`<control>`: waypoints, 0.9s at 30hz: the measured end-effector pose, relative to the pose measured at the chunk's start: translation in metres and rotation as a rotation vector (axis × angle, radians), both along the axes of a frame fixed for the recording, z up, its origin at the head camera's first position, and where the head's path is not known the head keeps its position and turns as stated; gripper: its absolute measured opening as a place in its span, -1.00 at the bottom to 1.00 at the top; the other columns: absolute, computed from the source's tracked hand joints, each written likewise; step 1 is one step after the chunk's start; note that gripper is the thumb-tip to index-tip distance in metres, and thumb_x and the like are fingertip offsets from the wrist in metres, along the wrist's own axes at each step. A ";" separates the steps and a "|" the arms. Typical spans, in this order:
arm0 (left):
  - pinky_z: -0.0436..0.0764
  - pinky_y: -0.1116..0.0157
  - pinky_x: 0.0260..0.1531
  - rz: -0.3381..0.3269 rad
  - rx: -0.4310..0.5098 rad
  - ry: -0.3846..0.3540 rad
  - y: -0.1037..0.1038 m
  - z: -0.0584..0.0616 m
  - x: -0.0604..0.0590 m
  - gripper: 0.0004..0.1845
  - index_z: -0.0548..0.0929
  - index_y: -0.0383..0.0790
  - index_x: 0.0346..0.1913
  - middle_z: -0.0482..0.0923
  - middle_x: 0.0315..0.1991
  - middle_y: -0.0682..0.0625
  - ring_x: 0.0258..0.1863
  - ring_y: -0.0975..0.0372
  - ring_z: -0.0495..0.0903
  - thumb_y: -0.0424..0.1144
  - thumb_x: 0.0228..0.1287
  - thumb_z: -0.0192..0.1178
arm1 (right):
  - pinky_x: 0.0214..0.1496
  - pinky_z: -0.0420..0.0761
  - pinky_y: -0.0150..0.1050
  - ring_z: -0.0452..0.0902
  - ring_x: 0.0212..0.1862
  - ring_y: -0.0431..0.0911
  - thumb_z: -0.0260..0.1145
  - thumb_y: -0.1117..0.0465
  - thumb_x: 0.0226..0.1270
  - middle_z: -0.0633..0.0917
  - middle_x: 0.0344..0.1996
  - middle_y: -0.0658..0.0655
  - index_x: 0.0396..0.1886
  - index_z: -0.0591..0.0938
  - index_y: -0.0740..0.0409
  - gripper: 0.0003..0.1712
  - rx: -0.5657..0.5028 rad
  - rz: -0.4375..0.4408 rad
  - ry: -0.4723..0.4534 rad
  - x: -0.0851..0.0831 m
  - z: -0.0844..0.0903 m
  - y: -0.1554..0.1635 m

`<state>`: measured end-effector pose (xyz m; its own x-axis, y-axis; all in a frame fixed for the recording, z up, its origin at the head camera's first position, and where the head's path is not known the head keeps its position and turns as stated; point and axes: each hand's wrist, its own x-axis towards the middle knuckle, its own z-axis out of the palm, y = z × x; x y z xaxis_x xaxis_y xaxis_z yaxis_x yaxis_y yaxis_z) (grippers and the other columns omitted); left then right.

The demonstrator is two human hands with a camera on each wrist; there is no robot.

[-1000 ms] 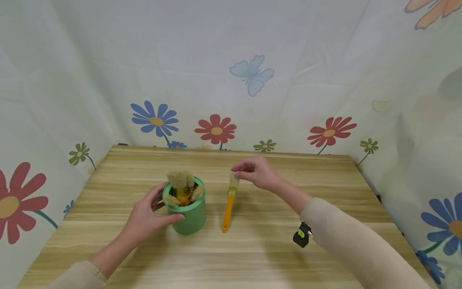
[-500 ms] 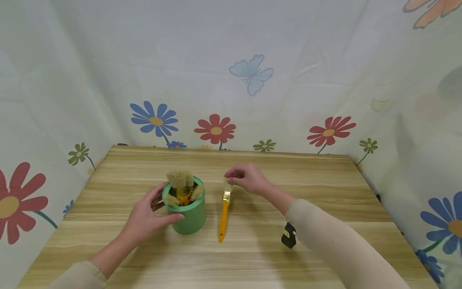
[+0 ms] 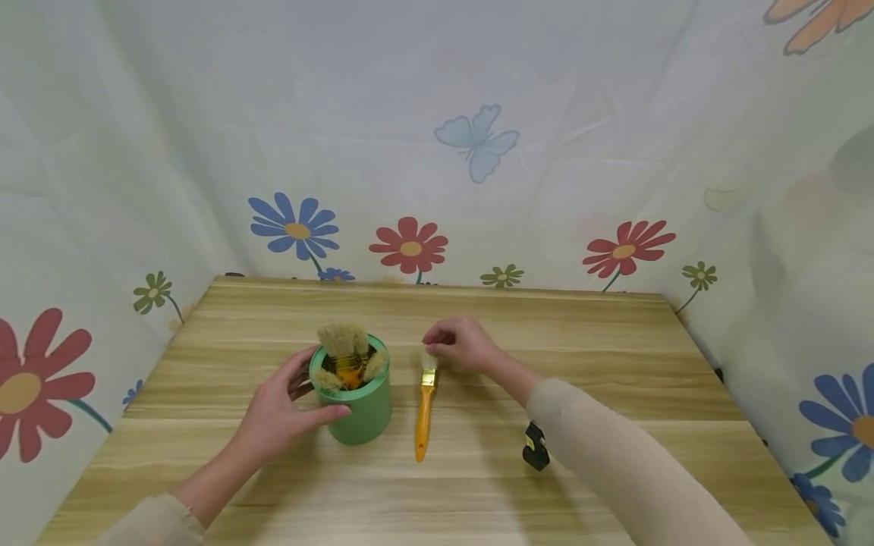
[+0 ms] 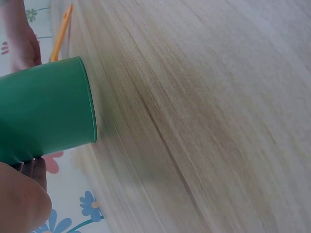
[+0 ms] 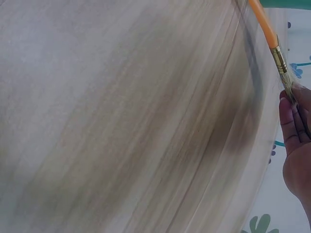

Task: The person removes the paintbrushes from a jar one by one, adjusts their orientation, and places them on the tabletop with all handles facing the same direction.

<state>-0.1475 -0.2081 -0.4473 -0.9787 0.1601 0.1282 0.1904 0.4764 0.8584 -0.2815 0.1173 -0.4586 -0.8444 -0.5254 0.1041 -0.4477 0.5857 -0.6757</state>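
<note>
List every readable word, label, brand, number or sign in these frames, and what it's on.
None readable in any view.
Green can: no lettering on the sides that show.
Orange-handled paintbrush: no legible marking.
Black device by the right sleeve: yellow patch, too small to read.
Patterned backdrop: no letters seen.
</note>
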 end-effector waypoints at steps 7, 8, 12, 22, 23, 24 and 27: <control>0.61 -0.11 0.37 -0.002 0.009 0.000 0.001 0.001 0.000 0.08 0.31 -0.16 0.63 0.49 0.47 -0.22 0.43 -0.14 0.51 0.00 0.11 0.68 | 0.00 0.76 -0.32 0.69 -0.14 -0.18 0.46 0.30 0.49 0.84 -0.19 0.05 -0.08 0.83 0.19 -0.90 0.047 0.005 0.004 -0.005 -0.006 0.005; 0.61 -0.12 0.37 -0.003 0.010 0.001 0.001 0.001 0.000 0.08 0.31 -0.17 0.62 0.49 0.47 -0.22 0.43 -0.15 0.51 -0.01 0.12 0.68 | 0.01 0.76 -0.32 0.69 -0.14 -0.18 0.46 0.30 0.49 0.84 -0.19 0.05 -0.09 0.82 0.19 -0.90 0.052 0.010 0.008 -0.006 -0.007 0.007; 0.60 -0.13 0.38 -0.002 0.010 0.002 0.001 0.002 0.001 0.08 0.31 -0.18 0.63 0.49 0.47 -0.23 0.44 -0.16 0.51 -0.01 0.12 0.68 | 0.01 0.78 -0.29 0.71 -0.14 -0.17 0.46 0.32 0.48 0.84 -0.19 0.07 -0.09 0.82 0.22 -0.90 0.045 0.014 0.017 -0.007 -0.010 0.009; 0.63 -0.10 0.36 -0.001 0.008 0.008 0.000 0.001 0.001 0.08 0.32 -0.17 0.62 0.51 0.46 -0.22 0.43 -0.14 0.52 -0.02 0.11 0.69 | 0.01 0.79 -0.28 0.71 -0.13 -0.16 0.47 0.30 0.48 0.83 -0.19 0.06 -0.09 0.81 0.20 -0.90 0.048 -0.039 0.030 -0.010 -0.018 0.009; 0.62 -0.10 0.36 -0.002 0.009 0.008 0.000 0.001 0.001 0.08 0.31 -0.17 0.62 0.50 0.46 -0.22 0.43 -0.14 0.52 -0.02 0.11 0.69 | 0.01 0.79 -0.27 0.72 -0.13 -0.16 0.47 0.30 0.48 0.83 -0.19 0.07 -0.09 0.81 0.20 -0.90 0.049 -0.040 0.035 -0.010 -0.019 0.009; 0.62 -0.12 0.36 -0.004 0.009 0.009 0.000 0.001 0.001 0.07 0.31 -0.18 0.62 0.50 0.46 -0.22 0.43 -0.15 0.52 -0.02 0.12 0.68 | 0.01 0.79 -0.26 0.72 -0.13 -0.15 0.47 0.30 0.47 0.83 -0.20 0.07 -0.09 0.80 0.20 -0.90 0.049 -0.042 0.041 -0.010 -0.020 0.009; 0.61 -0.12 0.37 -0.007 0.011 0.011 0.000 0.002 0.001 0.07 0.31 -0.18 0.62 0.50 0.46 -0.23 0.43 -0.15 0.51 -0.03 0.12 0.68 | 0.02 0.79 -0.24 0.72 -0.13 -0.13 0.48 0.30 0.47 0.83 -0.21 0.08 -0.11 0.80 0.20 -0.91 0.054 -0.049 0.054 -0.010 -0.021 0.009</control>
<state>-0.1467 -0.2080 -0.4458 -0.9762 0.1651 0.1406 0.2028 0.4654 0.8615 -0.2918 0.1261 -0.4798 -0.8634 -0.4893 0.1227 -0.4521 0.6426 -0.6187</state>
